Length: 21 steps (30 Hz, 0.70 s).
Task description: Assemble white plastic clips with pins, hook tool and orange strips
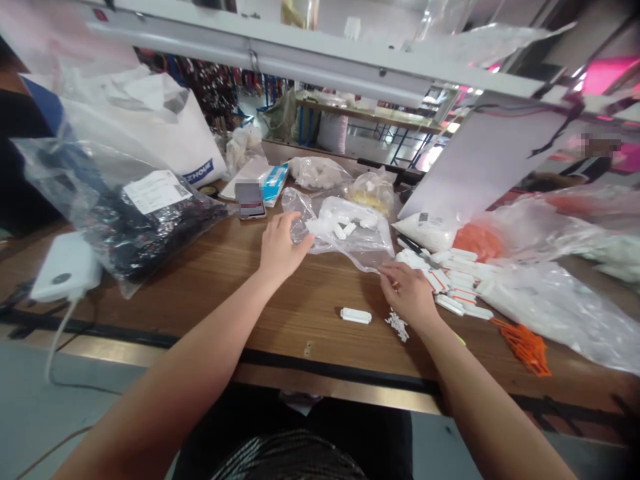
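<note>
My left hand (280, 248) grips the left side of a clear plastic bag (345, 230) that holds several small white plastic parts, its fingers curled on the film. My right hand (407, 290) pinches the bag's near right edge with closed fingers. The bag lies on the wooden table (280, 313) in front of me. One loose white part (356, 315) lies on the table just left of my right wrist. A small bunch of tiny white pieces (398, 325) lies under that wrist.
White and orange parts (457, 280) are heaped to the right, with orange ties (525, 347) and big clear bags (555, 307) beyond. A bag of dark items (130, 227), a phone (250, 200) and a white device (65, 270) lie to the left.
</note>
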Tool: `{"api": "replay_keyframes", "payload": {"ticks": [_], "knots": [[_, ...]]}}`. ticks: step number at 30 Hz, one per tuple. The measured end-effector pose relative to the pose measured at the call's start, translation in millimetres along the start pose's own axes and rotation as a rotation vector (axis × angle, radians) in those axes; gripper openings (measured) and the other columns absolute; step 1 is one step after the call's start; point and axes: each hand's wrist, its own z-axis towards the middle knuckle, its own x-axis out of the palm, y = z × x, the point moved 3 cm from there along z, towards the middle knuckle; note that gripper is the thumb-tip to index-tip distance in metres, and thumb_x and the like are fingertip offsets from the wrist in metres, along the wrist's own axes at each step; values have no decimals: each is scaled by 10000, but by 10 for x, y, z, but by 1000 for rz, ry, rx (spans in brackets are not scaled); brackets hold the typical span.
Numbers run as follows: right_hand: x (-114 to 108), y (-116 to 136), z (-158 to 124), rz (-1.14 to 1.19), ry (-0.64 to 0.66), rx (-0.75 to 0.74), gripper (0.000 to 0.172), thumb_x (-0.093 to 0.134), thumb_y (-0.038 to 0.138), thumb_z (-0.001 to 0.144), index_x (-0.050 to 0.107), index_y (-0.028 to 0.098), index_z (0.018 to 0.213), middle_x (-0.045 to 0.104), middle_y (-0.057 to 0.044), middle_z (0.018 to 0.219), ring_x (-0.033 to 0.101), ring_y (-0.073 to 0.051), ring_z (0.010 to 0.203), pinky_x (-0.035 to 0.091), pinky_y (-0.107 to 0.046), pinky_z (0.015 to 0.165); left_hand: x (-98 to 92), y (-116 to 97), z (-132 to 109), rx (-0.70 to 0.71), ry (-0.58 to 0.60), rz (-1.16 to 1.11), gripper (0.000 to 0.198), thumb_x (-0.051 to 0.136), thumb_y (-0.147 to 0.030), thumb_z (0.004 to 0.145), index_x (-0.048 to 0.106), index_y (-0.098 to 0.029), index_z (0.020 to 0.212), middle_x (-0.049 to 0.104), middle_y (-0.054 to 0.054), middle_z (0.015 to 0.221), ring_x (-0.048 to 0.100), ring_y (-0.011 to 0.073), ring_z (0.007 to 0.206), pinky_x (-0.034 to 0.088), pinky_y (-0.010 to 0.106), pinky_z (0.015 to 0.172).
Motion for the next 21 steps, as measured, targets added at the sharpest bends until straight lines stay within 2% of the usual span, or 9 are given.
{"api": "replay_keyframes", "payload": {"ticks": [2,5,7,9,12,14,15,16,21], "knots": [[-108,-33,-3,102,-54,98,322,504,337,952,777,183,1028,780,-97,981,685,-205,745,492,-362,813,-223,-180,-103,70,-25,-136,292,682,-291,909,645,-202,1184,667,79,1266,601,257,1220,461,415,1061],[-273,-116,-42,229,-43,271,334,541,396,933,782,179,1015,782,-72,866,684,-208,733,506,-318,721,-507,-486,-452,78,199,-271,223,651,-348,948,689,-262,1150,710,39,1195,659,240,1102,560,324,795],[-355,-191,-92,219,54,331,304,575,399,903,791,190,948,787,-58,850,689,-212,733,498,-308,690,-627,-647,-777,80,378,-330,217,650,-367,956,699,-290,1152,712,36,1184,671,238,1075,561,278,679],[-391,-285,-148,159,194,339,280,591,397,877,793,203,868,786,-45,821,696,-219,739,488,-305,673,-663,-705,-1075,22,435,-396,189,617,-360,981,691,-310,1148,700,33,1199,662,233,1112,562,249,628],[-365,-427,-202,100,334,326,294,570,397,878,796,212,846,794,-41,839,711,-223,765,497,-304,685,-507,-664,-1355,-23,454,-370,184,578,-327,1000,668,-304,1158,665,47,1266,646,245,1161,587,271,639],[-312,-479,-198,90,362,323,299,556,388,888,802,216,883,804,-39,886,724,-219,797,513,-301,713,-335,-633,-1419,24,428,-264,224,581,-279,986,643,-277,1201,647,66,1301,636,264,1186,599,406,876],[-281,-488,-184,86,369,321,295,555,380,890,803,220,898,807,-37,904,728,-216,806,518,-300,723,-247,-631,-1429,59,422,-213,262,594,-262,974,624,-266,1234,634,75,1325,628,272,1203,555,470,988],[-250,-486,-165,79,376,318,287,557,370,889,804,225,902,808,-35,913,729,-215,807,520,-300,725,-169,-634,-1429,80,409,-171,306,593,-248,970,595,-255,1276,614,89,1358,616,284,1228,528,499,1028],[-165,-425,-66,18,412,303,236,589,326,849,801,225,826,798,-38,812,718,-225,743,484,-300,667,60,-720,-1410,138,421,-11,440,575,-226,969,495,-233,1402,559,128,1436,588,323,1251,504,536,1025]]}}
